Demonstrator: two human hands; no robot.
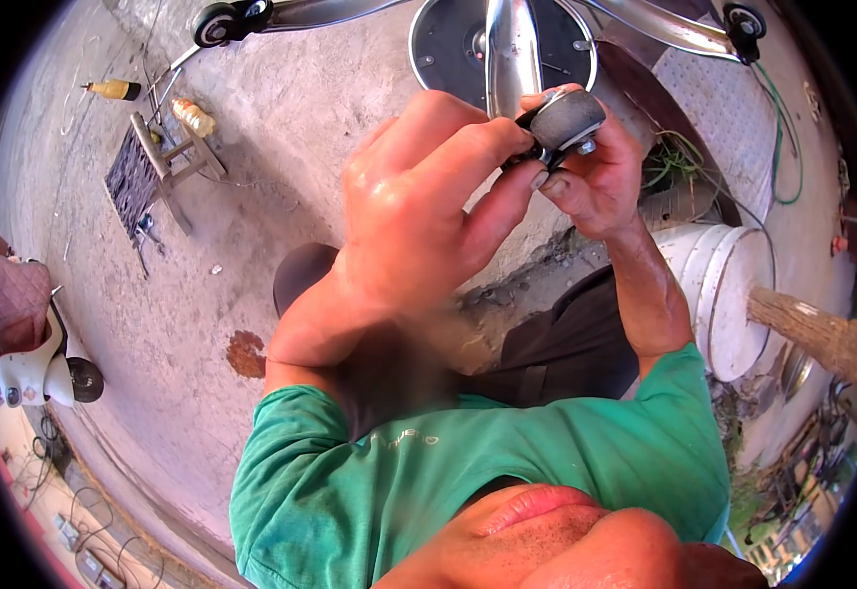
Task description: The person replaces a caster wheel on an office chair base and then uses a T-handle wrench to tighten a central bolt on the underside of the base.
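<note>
A caster wheel [568, 116] with a dark grey tread and a black housing sits at the near end of a chrome leg [513, 59]. My left hand [414, 191] pinches the black housing from the left, thumb and forefinger pressed together. My right hand [600, 172] grips the caster from the right, its thumb below and its fingers partly hidden behind the wheel. A small silver bolt end [586, 147] shows beside the tread. Behind my hands, the leg crosses a round black disc [448, 54] with a silver rim.
Two more chrome legs end in a left caster [216, 25] and a right caster [744, 20]. On the concrete floor lie a low wooden stool [158, 162], a yellow-handled tool [114, 89] and a plastic bottle [193, 117]. White buckets [732, 304] and a wood post [811, 332] stand right.
</note>
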